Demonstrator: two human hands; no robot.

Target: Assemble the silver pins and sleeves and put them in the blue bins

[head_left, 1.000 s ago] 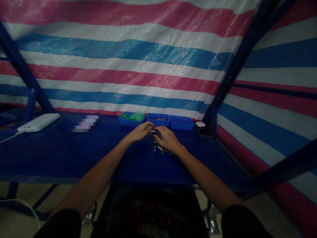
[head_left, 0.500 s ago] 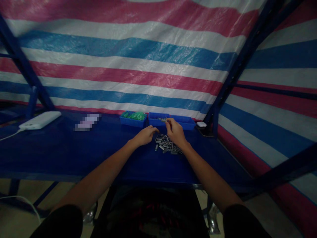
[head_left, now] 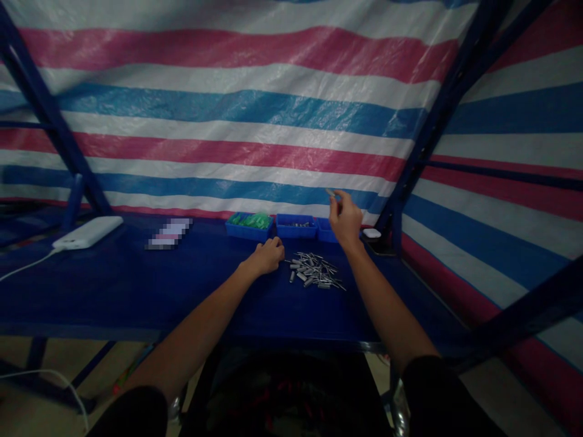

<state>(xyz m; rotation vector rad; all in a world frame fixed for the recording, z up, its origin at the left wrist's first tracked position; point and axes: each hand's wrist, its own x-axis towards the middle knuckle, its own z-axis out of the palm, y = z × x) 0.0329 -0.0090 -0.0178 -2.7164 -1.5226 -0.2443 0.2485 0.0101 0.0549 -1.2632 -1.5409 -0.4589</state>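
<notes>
A loose pile of small metal pieces [head_left: 314, 271], short grey cylinders and thin rods, lies on the blue table. Close to its left edge, my left hand [head_left: 268, 256] rests low with curled fingers; what they hold, if anything, is hidden. My right hand [head_left: 347, 221] is raised above the right blue bin [head_left: 327, 229], partly covering it. Between its thumb and fingertips is a small slim pale piece [head_left: 330, 192], too small to name. The middle blue bin [head_left: 296, 230] has small metal bits inside. Green plastic pieces [head_left: 255, 221] fill the left bin [head_left: 248, 232].
On the table [head_left: 113, 291] at left lie a white power bank [head_left: 88, 233] with a cable and a blurred-out flat item [head_left: 168, 234]. A white case [head_left: 371, 233] sits on a dark flat object at right. Blue frame posts and striped sheeting stand behind.
My right hand has risen and moved right, away from the pile and middle bin, with the slim piece in its fingers. My left hand has drawn its fingers in beside the pile. The view has shifted slightly.
</notes>
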